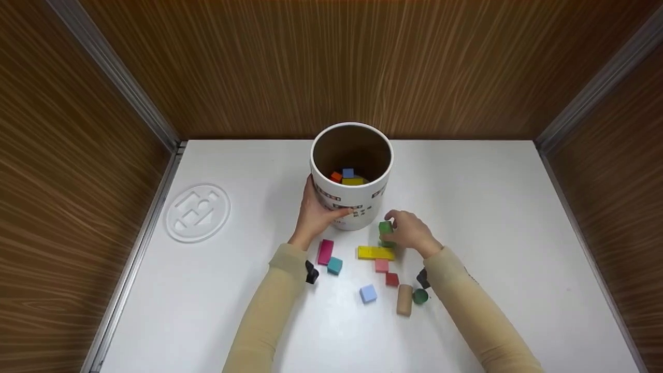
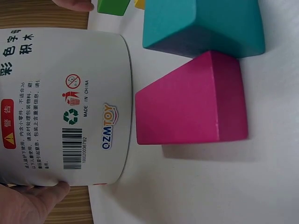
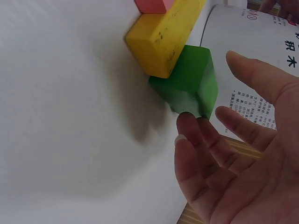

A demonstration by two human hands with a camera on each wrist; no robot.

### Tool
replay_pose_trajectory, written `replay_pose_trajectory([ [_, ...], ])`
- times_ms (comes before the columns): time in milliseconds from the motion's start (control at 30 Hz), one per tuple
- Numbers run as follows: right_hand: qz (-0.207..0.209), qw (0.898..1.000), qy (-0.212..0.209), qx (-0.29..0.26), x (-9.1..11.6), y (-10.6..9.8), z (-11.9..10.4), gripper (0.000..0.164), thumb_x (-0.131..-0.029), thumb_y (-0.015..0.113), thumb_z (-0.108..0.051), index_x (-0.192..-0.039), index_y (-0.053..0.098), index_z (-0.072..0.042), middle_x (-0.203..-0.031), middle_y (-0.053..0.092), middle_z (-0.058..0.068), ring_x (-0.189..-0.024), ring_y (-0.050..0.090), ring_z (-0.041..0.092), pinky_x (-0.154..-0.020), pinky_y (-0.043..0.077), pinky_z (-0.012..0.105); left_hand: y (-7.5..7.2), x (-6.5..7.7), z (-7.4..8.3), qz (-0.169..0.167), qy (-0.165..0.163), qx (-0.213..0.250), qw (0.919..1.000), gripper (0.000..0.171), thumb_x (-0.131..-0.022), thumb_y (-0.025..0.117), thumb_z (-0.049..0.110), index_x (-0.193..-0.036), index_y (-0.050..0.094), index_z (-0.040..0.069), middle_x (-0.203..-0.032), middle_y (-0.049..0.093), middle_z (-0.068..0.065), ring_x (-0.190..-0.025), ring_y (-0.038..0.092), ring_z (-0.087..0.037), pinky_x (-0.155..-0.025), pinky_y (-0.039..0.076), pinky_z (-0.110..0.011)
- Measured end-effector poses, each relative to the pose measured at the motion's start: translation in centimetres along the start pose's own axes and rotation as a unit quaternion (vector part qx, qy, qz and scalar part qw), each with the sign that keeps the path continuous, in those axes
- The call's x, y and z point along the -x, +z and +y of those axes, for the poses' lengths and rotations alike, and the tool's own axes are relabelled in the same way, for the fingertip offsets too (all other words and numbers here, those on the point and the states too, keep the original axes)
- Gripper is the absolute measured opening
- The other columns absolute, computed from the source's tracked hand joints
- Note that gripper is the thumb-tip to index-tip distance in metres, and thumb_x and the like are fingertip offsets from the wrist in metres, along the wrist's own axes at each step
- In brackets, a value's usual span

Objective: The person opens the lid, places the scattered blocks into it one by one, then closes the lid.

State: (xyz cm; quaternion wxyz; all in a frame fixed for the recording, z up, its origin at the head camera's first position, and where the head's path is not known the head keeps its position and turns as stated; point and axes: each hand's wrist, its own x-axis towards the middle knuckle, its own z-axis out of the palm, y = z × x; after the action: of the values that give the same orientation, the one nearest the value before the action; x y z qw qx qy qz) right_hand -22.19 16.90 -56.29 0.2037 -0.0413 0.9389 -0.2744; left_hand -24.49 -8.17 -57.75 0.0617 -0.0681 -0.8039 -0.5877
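Observation:
A tall white printed canister stands upright with its top uncovered and several coloured blocks inside. My left hand holds its near left side, the thumb across the front; part of that hand shows at the left wrist view's lower corner. Beside the canister, my right hand is at a green block. In the right wrist view, fingertips touch the green block while the thumb stands apart from it. A yellow bar lies against the green block.
Near the left forearm are a magenta block and a teal block. Pink, red and light blue blocks, a wooden cylinder and a dark green round piece lie nearer. A white round lid lies left.

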Motion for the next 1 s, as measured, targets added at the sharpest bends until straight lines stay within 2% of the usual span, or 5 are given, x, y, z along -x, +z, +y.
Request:
replay_pose_trajectory([
  [300, -0.030, 0.999, 0.025, -0.032, 0.0, 0.1, 0.7, 0.059, -0.085, 0.078, -0.021, -0.136, 0.052, -0.008, -0.119, 0.060, 0.020, -0.099, 0.058, 0.031, -0.093, 0.051, 0.049, 0.1, 0.0, 0.1, 0.003, -0.008, -0.003, 1.0000, 0.126, -0.061, 0.091, 0.050, -0.155, 0.008, 0.034, -0.156, 0.026, 0.004, -0.141, 0.025, -0.012, -0.117, 0.023, -0.042],
  [367, -0.031, 0.999, 0.028, -0.035, 0.0, 0.1, 0.9, 0.059, -0.085, 0.078, -0.021, -0.136, 0.052, -0.008, -0.121, 0.060, 0.020, -0.099, 0.058, 0.031, -0.092, 0.052, 0.048, 0.1, 0.0, 0.1, 0.003, -0.010, -0.004, 0.9999, 0.127, -0.060, 0.091, 0.050, -0.155, 0.008, 0.034, -0.156, 0.026, 0.005, -0.141, 0.026, -0.011, -0.117, 0.022, -0.042],
  [600, -0.032, 0.999, 0.017, -0.040, -0.2, -0.3, 1.7, 0.056, -0.085, 0.077, -0.021, -0.133, 0.053, -0.008, -0.118, 0.061, 0.021, -0.091, 0.061, 0.030, -0.081, 0.058, 0.041, 0.0, -0.1, -0.1, 0.002, 0.011, -0.008, 0.9999, 0.128, -0.060, 0.093, 0.045, -0.155, 0.009, 0.029, -0.156, 0.027, -0.004, -0.141, 0.026, -0.011, -0.118, 0.021, -0.037],
  [800, -0.030, 0.997, 0.020, -0.064, -0.2, -0.5, 2.3, 0.053, -0.086, 0.074, -0.021, -0.133, 0.054, -0.008, -0.121, 0.059, 0.021, -0.091, 0.060, 0.029, -0.081, 0.058, 0.040, 0.0, -0.1, 0.1, 0.003, 0.001, -0.008, 1.0000, 0.128, -0.060, 0.093, 0.046, -0.155, 0.008, 0.031, -0.155, 0.026, 0.006, -0.141, 0.025, -0.010, -0.118, 0.022, -0.037],
  [1000, -0.026, 0.997, 0.021, -0.066, -0.1, -0.6, 2.9, 0.052, -0.088, 0.071, -0.022, -0.134, 0.053, -0.007, -0.119, 0.060, 0.020, -0.091, 0.061, 0.028, -0.081, 0.058, 0.040, 0.0, 0.0, 0.1, 0.002, -0.002, -0.003, 1.0000, 0.127, -0.060, 0.092, 0.048, -0.155, 0.009, 0.032, -0.156, 0.027, 0.003, -0.141, 0.025, -0.011, -0.118, 0.021, -0.038],
])
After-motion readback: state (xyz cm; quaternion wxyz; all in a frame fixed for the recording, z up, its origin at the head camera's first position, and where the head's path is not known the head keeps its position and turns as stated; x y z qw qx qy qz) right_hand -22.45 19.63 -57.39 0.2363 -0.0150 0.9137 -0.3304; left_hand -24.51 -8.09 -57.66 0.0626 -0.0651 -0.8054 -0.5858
